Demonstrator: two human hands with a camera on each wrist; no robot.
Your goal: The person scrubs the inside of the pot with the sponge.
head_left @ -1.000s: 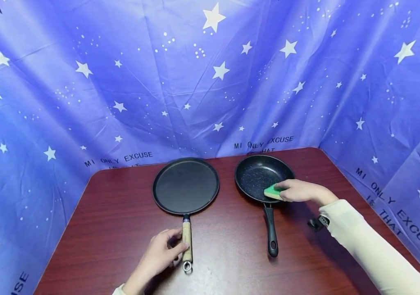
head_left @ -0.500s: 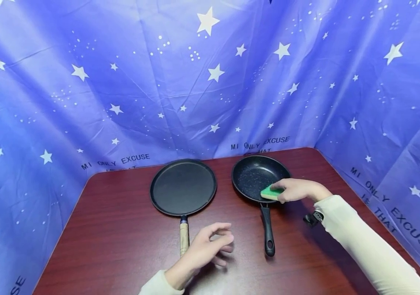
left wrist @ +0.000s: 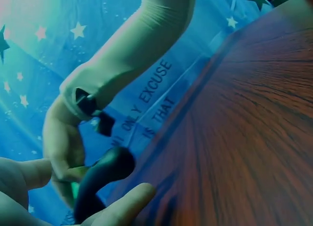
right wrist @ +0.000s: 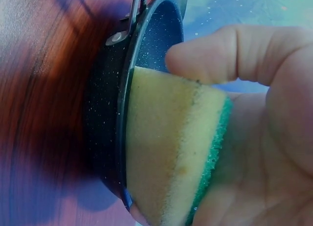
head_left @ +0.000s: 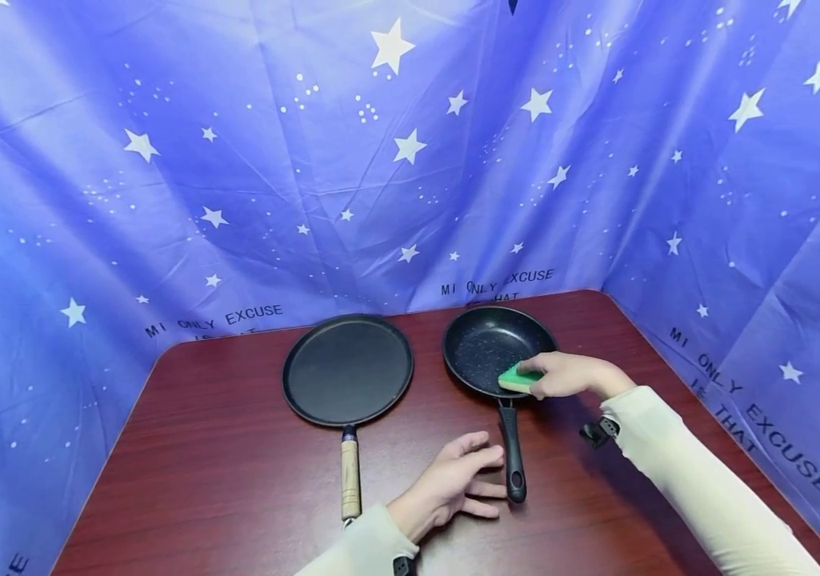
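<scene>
My right hand (head_left: 570,374) pinches a green and yellow sponge (head_left: 516,380) at the near right side of a speckled black frying pan (head_left: 478,352). In the right wrist view, the sponge's yellow foam (right wrist: 156,133) overlaps the pan's rim, with the green scouring layer toward the palm. My left hand (head_left: 447,486) reaches to the left side of the pan's black handle (head_left: 513,448), fingers spread. The left wrist view has the handle's end (left wrist: 117,163) between thumb and fingers, not gripped. A flat black crepe pan (head_left: 348,368) with a wooden handle (head_left: 350,476) lies to the left.
Both pans lie on a reddish-brown wooden table (head_left: 201,432). A blue curtain (head_left: 273,176) with white stars hangs behind the table and along its sides. My left sleeve (head_left: 362,544) passes close to the wooden handle's ring end.
My left hand has let go of the crepe pan's wooden handle and moved right to the frying pan's handle. The right hand keeps the sponge at the same spot of the pan.
</scene>
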